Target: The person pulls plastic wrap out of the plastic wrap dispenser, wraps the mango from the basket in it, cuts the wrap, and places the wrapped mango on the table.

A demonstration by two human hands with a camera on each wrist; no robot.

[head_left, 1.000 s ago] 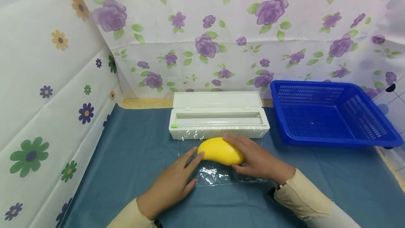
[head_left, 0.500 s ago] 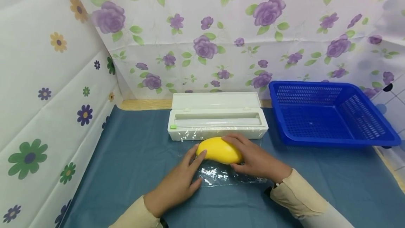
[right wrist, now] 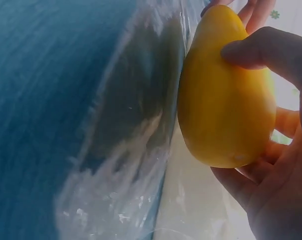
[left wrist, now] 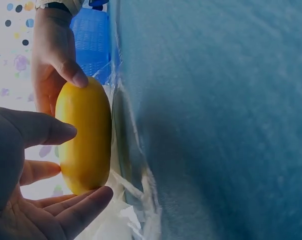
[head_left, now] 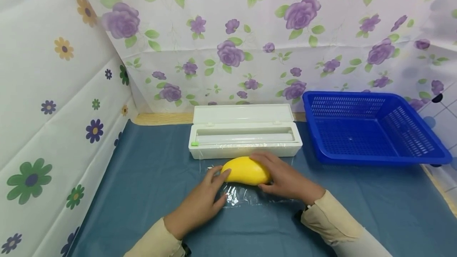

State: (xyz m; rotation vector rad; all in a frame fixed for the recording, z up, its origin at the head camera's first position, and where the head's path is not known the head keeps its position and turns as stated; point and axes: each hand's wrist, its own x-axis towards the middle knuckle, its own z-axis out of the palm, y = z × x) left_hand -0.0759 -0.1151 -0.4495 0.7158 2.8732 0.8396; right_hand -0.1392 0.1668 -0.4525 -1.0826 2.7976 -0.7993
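Observation:
A smooth yellow mango (head_left: 245,171) lies lengthwise on a sheet of clear cling film (head_left: 238,198) spread over the table. My right hand (head_left: 285,175) grips its right end, thumb on the near side and fingers round the far side, as the right wrist view also shows. At the other end, my left hand (head_left: 200,203) touches the mango with fairly straight fingers, while its thumb stands off in the head view. Just behind is a white cling film dispenser (head_left: 245,152), lid raised, with a roll inside and film drawn out over its front edge.
A blue plastic basket (head_left: 378,160) stands at the back right, beside the dispenser. Under everything is a dark blue-green table cover (head_left: 150,169). Flowered sheets (head_left: 228,78) hang behind and on the left. A green slider (head_left: 194,143) sits at the dispenser's left edge.
The hands and mango stay almost in place in the head view. My left hand has shifted slightly at the mango's left end, and the whole view has drifted a little.

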